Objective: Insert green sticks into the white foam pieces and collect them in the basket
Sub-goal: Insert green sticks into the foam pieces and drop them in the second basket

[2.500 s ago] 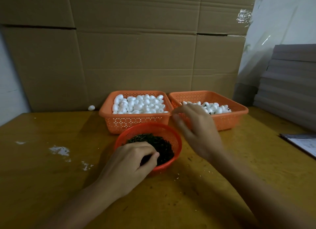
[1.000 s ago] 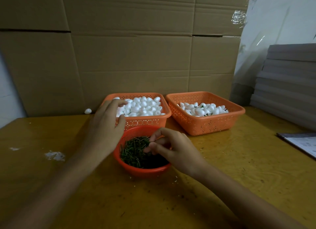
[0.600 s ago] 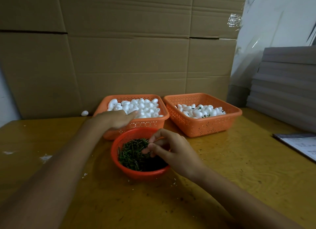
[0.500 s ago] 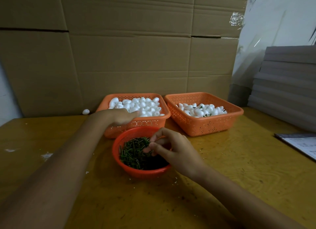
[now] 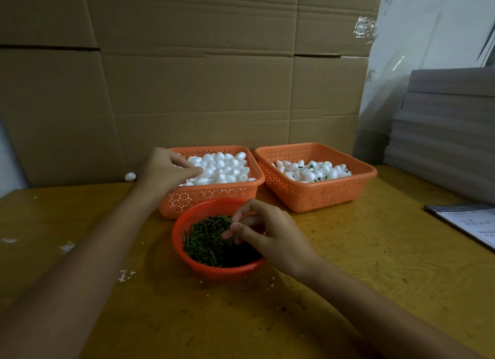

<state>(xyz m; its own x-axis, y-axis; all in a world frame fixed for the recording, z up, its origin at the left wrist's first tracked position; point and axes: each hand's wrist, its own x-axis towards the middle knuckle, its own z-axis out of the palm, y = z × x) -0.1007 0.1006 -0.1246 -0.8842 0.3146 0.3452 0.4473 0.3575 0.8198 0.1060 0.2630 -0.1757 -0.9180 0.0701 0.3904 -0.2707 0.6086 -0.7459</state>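
My left hand (image 5: 167, 171) pinches, apparently, plain foam pieces (image 5: 222, 168) in the left basket (image 5: 211, 195); my right hand (image 5: 265, 232) pinches green sticks (image 5: 206, 241) in the round bowl (image 5: 214, 271); stick-fitted pieces (image 5: 310, 170) fill the right basket (image 5: 318, 195).

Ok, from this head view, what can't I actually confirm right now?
- Whether the left hand holds a foam piece: its fingers cover the spot in the left basket.
- Whether the right hand has pinched a green stick: fingertips and the dark pile in the round basket blend together.
- How many pieces in the right basket carry sticks: too small, partly buried.
- Paper text: blurred, cut off by the right edge.
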